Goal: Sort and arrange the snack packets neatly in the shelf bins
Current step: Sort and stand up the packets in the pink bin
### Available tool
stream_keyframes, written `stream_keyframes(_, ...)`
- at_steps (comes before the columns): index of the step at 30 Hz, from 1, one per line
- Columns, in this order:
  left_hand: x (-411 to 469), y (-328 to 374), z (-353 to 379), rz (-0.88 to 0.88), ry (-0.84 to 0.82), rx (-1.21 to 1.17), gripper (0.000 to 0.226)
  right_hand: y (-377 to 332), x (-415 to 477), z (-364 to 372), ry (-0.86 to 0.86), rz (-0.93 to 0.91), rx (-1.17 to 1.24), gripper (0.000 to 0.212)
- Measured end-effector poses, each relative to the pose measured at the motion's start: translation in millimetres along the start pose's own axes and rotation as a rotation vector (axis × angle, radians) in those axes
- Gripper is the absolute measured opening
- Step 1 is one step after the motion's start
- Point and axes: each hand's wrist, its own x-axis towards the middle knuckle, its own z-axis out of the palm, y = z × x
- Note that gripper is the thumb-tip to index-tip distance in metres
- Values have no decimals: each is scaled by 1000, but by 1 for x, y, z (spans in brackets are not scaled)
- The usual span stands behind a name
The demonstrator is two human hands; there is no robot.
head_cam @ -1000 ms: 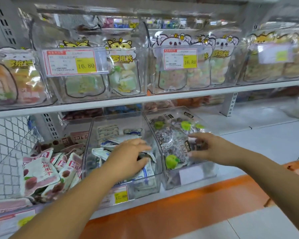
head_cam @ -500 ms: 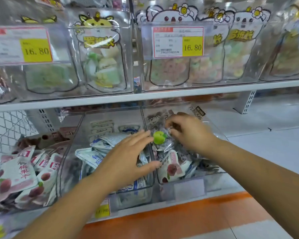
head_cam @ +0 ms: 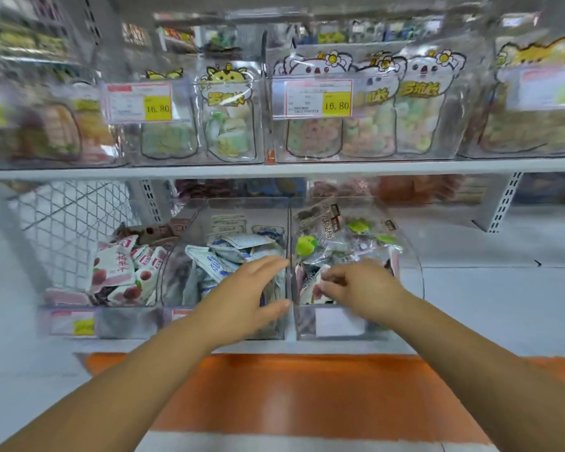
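Head cam, a bit blurry. Lower shelf has 3 clear bins. The left hand (head_cam: 255,295) is in the middle bin (head_cam: 177,321), fingers straight and spread, thumb apart, over the blue-white packets (head_cam: 216,262). The right hand (head_cam: 362,288) is in the right bin (head_cam: 413,272), fingers curled down on a white packet (head_cam: 312,290) under the clear green-fruit packets (head_cam: 307,246); can't tell if it's a real pinch. Red-white packets (head_cam: 118,272) are heaped in the left bin. A 16.80 price tag (head_cam: 318,97) sits on a bin above.

Bins (head_cam: 413,256) at lower centre stand open on top; the shelf board (head_cam: 307,168) above caps them, packets (head_cam: 229,256) apparently crowding inside.
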Motion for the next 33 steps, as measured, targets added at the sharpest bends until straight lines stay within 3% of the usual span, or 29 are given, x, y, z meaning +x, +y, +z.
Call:
stream_keyframes(4,-4,3,-9,8,-17,30,67,-10,7,16,124,155,206,41)
stream_keyframes(8,-9,-2,2,3,61,-107,65,-4,7,8,180,232,541,48)
stream_keyframes(12,-1,-7,5,19,106,-187,71,2,1,-21,253,133,912,46)
stream_keyframes(19,26,0,-10,11,140,-457,88,-10,-11,-49,165,-91,1157,38)
stream_keyframes(21,31,-1,-11,3,104,-555,79,-15,-10,-53,169,-135,1228,35)
stream_keyframes(25,42,-9,-14,-27,157,-810,35,-23,3,-48,184,-181,1319,35)
stream_keyframes(30,43,-10,-18,-30,23,-1031,59,-31,21,-39,191,-234,1463,39)
stream_keyframes(33,42,-7,-17,-40,-11,-1028,56,-39,27,-37,162,-267,1562,43)
